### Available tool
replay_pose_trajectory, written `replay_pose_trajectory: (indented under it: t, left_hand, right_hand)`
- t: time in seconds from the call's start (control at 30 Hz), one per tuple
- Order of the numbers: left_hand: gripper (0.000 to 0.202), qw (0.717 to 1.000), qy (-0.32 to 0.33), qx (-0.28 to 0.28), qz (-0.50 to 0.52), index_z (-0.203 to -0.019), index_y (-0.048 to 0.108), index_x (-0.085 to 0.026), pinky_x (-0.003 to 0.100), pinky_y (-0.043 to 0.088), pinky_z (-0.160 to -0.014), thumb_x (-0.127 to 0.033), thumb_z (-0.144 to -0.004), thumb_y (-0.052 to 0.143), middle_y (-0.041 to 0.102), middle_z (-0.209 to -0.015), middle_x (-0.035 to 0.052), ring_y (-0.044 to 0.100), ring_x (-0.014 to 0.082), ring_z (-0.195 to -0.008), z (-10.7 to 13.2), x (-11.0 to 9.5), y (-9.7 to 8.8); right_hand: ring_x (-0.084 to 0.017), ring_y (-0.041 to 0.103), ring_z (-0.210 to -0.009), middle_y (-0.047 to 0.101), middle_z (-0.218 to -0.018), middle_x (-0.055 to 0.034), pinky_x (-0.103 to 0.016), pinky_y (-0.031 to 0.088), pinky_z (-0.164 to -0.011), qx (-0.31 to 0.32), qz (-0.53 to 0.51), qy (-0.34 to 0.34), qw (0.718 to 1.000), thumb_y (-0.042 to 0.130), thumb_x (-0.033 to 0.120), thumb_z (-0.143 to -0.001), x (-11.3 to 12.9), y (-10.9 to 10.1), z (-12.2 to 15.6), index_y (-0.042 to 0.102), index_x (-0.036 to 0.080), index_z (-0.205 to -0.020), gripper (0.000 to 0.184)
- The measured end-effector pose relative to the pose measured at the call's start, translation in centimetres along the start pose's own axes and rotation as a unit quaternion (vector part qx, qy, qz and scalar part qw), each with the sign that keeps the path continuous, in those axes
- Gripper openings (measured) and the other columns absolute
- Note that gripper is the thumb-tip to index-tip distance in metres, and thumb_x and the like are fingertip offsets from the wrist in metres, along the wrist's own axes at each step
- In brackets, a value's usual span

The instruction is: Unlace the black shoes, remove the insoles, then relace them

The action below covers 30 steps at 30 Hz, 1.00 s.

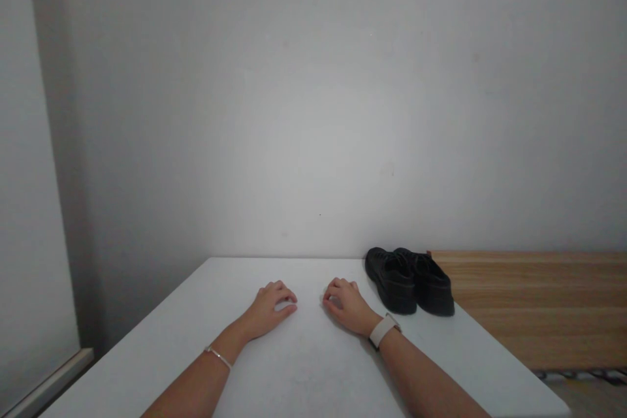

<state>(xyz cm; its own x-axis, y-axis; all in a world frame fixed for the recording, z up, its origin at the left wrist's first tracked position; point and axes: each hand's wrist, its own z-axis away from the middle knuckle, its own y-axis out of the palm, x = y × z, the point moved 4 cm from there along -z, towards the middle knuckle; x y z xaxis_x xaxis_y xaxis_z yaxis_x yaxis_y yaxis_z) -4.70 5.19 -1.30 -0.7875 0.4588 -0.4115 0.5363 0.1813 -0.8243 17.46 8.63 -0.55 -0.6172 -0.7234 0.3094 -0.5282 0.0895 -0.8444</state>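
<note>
My left hand (268, 309) rests on the white table (313, 366), its fingers loosely bent and the thumb apart from them, with nothing between. Facing it across a short gap is my right hand (349, 308), also on the tabletop, fingers curled and a small space showing inside the thumb; it holds nothing. A pair of black lace-up shoes stands at the table's far right corner, heels toward me. The left shoe (398, 290) is nearer my right hand, not touching it, and the right shoe (435, 290) sits close beside it.
A plain pale wall (304, 111) rises behind the table's far edge. To the right, a lower wood-grain surface (539, 307) lies beyond the table edge. At the far left is a white panel (34, 209) with a ledge (59, 379) at its foot.
</note>
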Motion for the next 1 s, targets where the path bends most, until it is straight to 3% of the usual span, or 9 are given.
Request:
replay_pose_trajectory:
  t: [0.1,0.23,0.37,0.53,1.0]
  left_hand:
    - [0.028,1.000,0.001,-0.004,0.001,-0.113,0.066,-0.027,0.040,0.039,-0.093,-0.036,-0.088,0.058,0.065,-0.101,0.0050,0.057,0.0241,-0.099,0.0,0.1,0.0]
    - [0.020,1.000,0.007,-0.001,0.008,-0.100,0.071,-0.026,0.039,0.040,-0.093,-0.036,-0.088,0.057,0.065,-0.101,0.0046,0.058,0.0237,-0.100,-0.1,0.4,0.2]
    - [0.031,1.000,0.005,-0.006,0.016,-0.117,0.065,-0.026,0.037,0.042,-0.091,-0.035,-0.088,0.058,0.065,-0.099,0.0050,0.058,0.0227,-0.097,-0.1,0.7,0.2]
    - [0.022,1.000,0.007,-0.001,0.024,-0.100,0.072,-0.025,0.037,0.041,-0.093,-0.037,-0.087,0.058,0.064,-0.102,0.0057,0.057,0.0233,-0.100,-0.1,0.9,0.4]
    - [0.020,0.999,0.005,-0.001,0.043,-0.098,0.071,-0.023,0.036,0.043,-0.093,-0.029,-0.087,0.056,0.065,-0.101,0.0060,0.058,0.0222,-0.100,0.0,0.8,0.2]
  right_hand:
    - [-0.022,0.056,-0.102,0.064,-0.103,-0.0059,-0.036,0.032,-0.089,-0.008,-0.006,0.004,1.000,0.058,0.018,-0.087,-0.2,0.1,0.0,0.069,0.021,-0.095,0.014]
    - [-0.021,0.057,-0.099,0.065,-0.099,-0.0058,-0.035,0.032,-0.088,-0.007,-0.011,0.011,1.000,0.057,0.019,-0.088,-0.6,0.3,0.0,0.070,0.021,-0.090,0.014]
    - [-0.021,0.057,-0.099,0.066,-0.101,-0.0056,-0.035,0.031,-0.088,-0.010,-0.017,0.021,1.000,0.056,0.016,-0.087,-1.0,0.6,0.0,0.070,0.021,-0.094,0.017]
    - [-0.020,0.058,-0.094,0.068,-0.093,-0.0045,-0.035,0.031,-0.086,-0.006,-0.022,0.033,0.999,0.055,0.017,-0.088,-1.2,0.8,0.0,0.070,0.020,-0.087,0.016]
    - [-0.019,0.060,-0.087,0.070,-0.088,-0.0054,-0.029,0.041,-0.080,-0.043,-0.077,0.035,0.996,0.055,0.015,-0.086,-1.5,0.3,-0.1,0.071,0.017,-0.085,0.016]
